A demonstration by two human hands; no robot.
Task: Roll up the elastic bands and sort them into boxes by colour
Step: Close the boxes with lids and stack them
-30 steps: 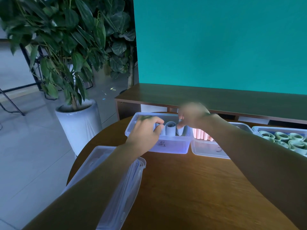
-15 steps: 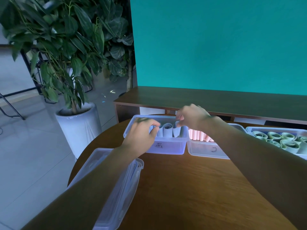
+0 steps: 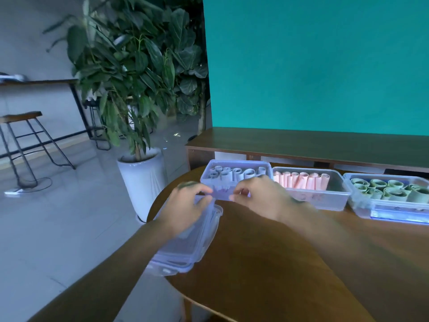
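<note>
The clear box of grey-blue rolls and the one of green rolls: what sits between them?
A clear plastic box of pink rolled bands, seen in the head view.

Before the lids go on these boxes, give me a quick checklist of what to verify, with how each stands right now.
1. Bluish-grey rolls all in left box: ok.
2. Pink rolls only in middle box: ok.
3. Green rolls only in right box: ok.
4. Stack of lids within reach, under left hand: ok.
5. Right hand free of any band: cannot tell, blurred.
6. Rolls sit below box rims: cannot tell.
</note>
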